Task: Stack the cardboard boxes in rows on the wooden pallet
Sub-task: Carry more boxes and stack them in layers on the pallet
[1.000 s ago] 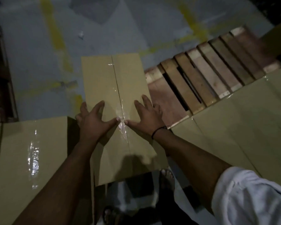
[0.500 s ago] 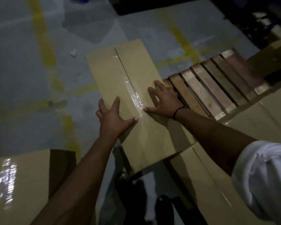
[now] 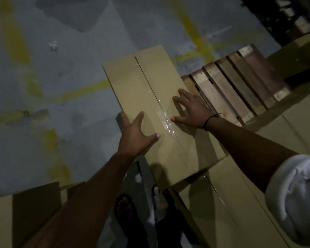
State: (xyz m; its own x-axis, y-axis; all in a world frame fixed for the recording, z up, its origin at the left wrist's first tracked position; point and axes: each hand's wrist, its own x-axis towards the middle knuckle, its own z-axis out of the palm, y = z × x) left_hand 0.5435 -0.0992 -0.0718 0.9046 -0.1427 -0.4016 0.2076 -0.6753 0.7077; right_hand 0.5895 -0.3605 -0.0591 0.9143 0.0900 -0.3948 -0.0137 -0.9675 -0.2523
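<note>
Since half a second ago the box (image 3: 150,108) has swung further right. Its long right side now lies against the near-left corner of the pallet (image 3: 240,86), and its near right corner overlaps the top of the stacked boxes (image 3: 258,194) at lower right. A second ago there was a clear gap between box and pallet. The left hand (image 3: 134,138) has shifted from the top panel out to the left edge. The right hand (image 3: 191,111) remains to the right of the seam. The box at lower left (image 3: 0,221) has slipped mostly out of view.

The box is plain tan cardboard. The light is too dim to make out any print on it. A strip of clear tape (image 3: 164,119) glints along the centre seam.

The left hand is spread, with thumb and forefinger flat on top. Its other fingers reach past the left edge, along the side. The right hand is spread wide and pressed palm-down on the right flap, its thumb tip just beside the tape. It wears a dark wristband (image 3: 210,120), and a white sleeve (image 3: 297,194) is bunched up the arm.

The box stretches away from both hands, with its far end over the grey floor (image 3: 43,86), which has yellow lines. Two feet (image 3: 125,208) in dark sandals stand below its near end.
</note>
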